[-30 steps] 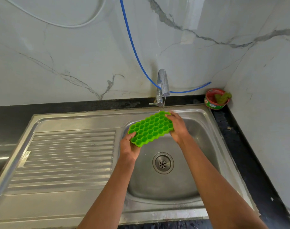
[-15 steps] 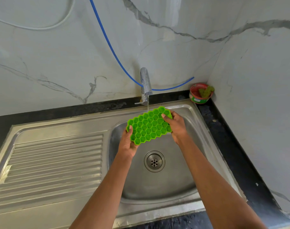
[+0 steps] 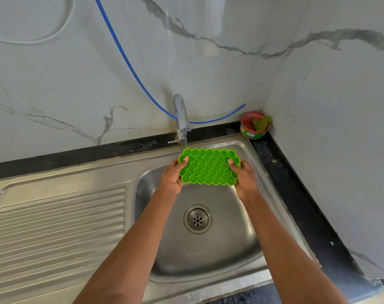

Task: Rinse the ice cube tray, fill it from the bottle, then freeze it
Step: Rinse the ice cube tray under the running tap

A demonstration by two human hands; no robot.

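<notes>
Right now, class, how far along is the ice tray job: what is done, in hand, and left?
Done: the tap is running, the green ice cube tray is over the sink. In hand: rinsing; the left hand and right hand grip its short ends while a thin stream hits its far left corner. Left: filling from the bottle and freezing; neither bottle nor freezer shows.

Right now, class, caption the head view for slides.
Left hand and right hand hold a green ice cube tray under the running tap, over the sink.
</notes>
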